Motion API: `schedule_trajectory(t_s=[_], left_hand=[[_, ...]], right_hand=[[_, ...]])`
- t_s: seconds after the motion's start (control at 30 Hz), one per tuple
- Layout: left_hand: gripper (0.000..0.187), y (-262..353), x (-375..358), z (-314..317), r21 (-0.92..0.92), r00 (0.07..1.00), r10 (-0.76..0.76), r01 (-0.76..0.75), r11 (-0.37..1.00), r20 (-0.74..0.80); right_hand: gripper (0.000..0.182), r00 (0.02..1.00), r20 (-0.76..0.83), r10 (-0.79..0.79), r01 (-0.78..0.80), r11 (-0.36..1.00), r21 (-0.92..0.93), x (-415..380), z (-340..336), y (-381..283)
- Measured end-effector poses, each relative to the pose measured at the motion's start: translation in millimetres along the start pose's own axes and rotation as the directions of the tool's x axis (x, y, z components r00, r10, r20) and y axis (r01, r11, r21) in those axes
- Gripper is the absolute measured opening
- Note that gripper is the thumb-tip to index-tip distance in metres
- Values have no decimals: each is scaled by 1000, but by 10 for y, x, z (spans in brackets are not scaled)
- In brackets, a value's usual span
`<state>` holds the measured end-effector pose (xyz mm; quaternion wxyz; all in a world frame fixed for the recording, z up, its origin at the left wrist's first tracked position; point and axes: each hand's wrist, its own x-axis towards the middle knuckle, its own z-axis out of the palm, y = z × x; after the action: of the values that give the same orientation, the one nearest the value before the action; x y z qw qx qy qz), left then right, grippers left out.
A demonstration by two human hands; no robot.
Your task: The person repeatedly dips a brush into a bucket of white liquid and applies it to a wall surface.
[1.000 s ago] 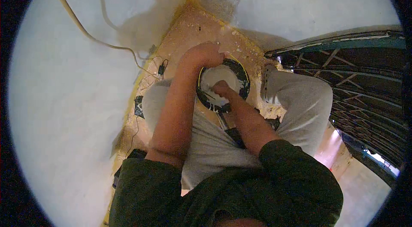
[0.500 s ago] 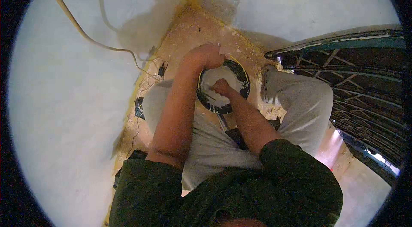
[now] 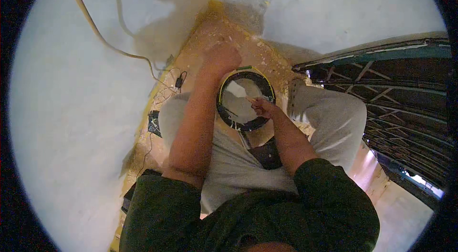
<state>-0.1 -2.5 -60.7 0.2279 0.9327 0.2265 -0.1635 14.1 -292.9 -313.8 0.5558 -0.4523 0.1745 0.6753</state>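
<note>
A black bucket (image 3: pixel 224 112) with a yellow edge stands on the floor between my knees, holding a pale grey, paste-like mix (image 3: pixel 233 104). My right hand (image 3: pixel 263 108) is closed around the handle of what looks like a putty knife (image 3: pixel 237 90). Its light, flat blade lies over the mix, inside the bucket's rim. Just beyond the upper left of the rim is my left hand (image 3: pixel 224 57), seen from its back. Its fingers are blurred and partly hidden, so I cannot make out whether it holds anything.
A wall corner with yellow-stained edges closes in ahead. A thick cable (image 3: pixel 102 40) hangs down the left wall to a small black adapter (image 3: pixel 179 82) and thin wires on the floor. To the right stands a dark metal lattice gate (image 3: pixel 381 87). A black object (image 3: pixel 267 154) lies between my legs.
My right hand has moved right and toward me, bringing the light blade into view. My left hand has shifted slightly left and away from the bucket's rim.
</note>
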Motion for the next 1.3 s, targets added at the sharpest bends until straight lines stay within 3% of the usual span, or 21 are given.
schedule_trajectory(t_s=[0.03, 0.07, 0.13, 0.2, 0.27, 0.33, 0.37, 0.43, 0.47, 0.5, 0.53, 0.6, 0.73, 0.77, 0.83, 0.87, 0.93, 1.1, 1.17, 1.23, 1.3], left_hand=[[49, -13, 22, 0, 37, 964, -6, 16, 999, -268], [49, -24, 37, 1, 37, 963, -3, 13, 999, -271], [41, 113, -113, -312, -281, 864, -89, -63, 958, -496], [39, 109, -139, -437, -367, 822, -90, -150, 918, -562], [38, 111, -155, -515, -441, 776, -99, -244, 864, -622], [37, 124, -155, -539, -469, 460, -254, -446, 762, -851], [37, 119, -123, -531, -464, 454, -251, -456, 759, -855], [37, 50, 21, -407, -666, 352, -572, -492, 560, -741], [37, -123, 134, -249, -659, 348, -568, -504, 558, -746], [32, -377, 262, -38, -745, 594, -625, -667, -29, -507], [27, -499, 339, 68, -574, 831, -466, -550, -607, -304], [28, -427, 291, 110, -694, 872, -345, -486, -531, -347], [33, -79, 141, 195, -966, 958, 133, -257, 4, -254], [33, 81, 166, 161, -964, 955, 138, -265, 6, -262], [34, 552, 102, -103, -954, 969, 153, 147, 263, 191], [34, 691, 38, -200, -954, 971, 153, 136, 269, 182], [42, 862, -124, -284, -997, 906, 417, 76, 16, 75], [39, 922, -90, -318, -987, 940, 331, -125, 104, -84], [39, 917, -55, -320, -978, 940, 326, -152, 142, -99], [35, 906, 23, -248, -988, 962, 236, -150, 42, -136], [33, 880, 68, -209, -966, 969, 157, -213, 145, -190]], right_hand=[[20, 992, 124, 16, -16, 1000, -6, -71, -19, -47], [26, 969, 246, 32, -30, 999, -13, -127, -20, -76], [27, 948, 318, 16, -14, 1000, -9, -251, 53, -180], [29, 921, 389, -4, 9, 1000, -11, -369, 167, -367], [33, 812, 584, -16, -4, 999, 33, -423, 338, -611], [34, 855, 515, -67, 114, 992, -60, -458, 476, -875], [34, 886, 446, -122, 209, 966, -152, -483, 541, -1001], [33, 884, 420, -204, 302, 936, -183, -815, 908, -1341], [32, 876, 395, -277, 381, 900, -212, -959, 1067, -1504], [32, 872, 397, -286, 392, 895, -214, -1007, 1137, -1636], [29, 857, 386, -340, 451, 859, -244, -1042, 1194, -1765], [26, 835, 381, -397, 512, 813, -277, -1166, 1330, -1955], [26, 799, 382, -464, 583, 754, -304, -1554, 1601, -2200], [26, 777, 427, -463, 611, 719, -332, -1636, 1646, -2223], [27, 775, 431, -462, 615, 708, -347, -1727, 1716, -2176], [27, 779, 431, -456, 611, 705, -359, -1754, 1754, -2158], [30, 770, 430, -472, 631, 667, -396, -1811, 1835, -2150], [39, 720, 493, -487, 688, 594, -417, -1681, 1710, -2302], [45, 790, 454, -413, 611, 465, -640, -1919, 1852, -2406], [49, 834, 369, -411, 530, 407, -744, -2105, 1916, -2491], [52, 869, 274, -412, 428, 346, -835, -2109, 1814, -2580]])
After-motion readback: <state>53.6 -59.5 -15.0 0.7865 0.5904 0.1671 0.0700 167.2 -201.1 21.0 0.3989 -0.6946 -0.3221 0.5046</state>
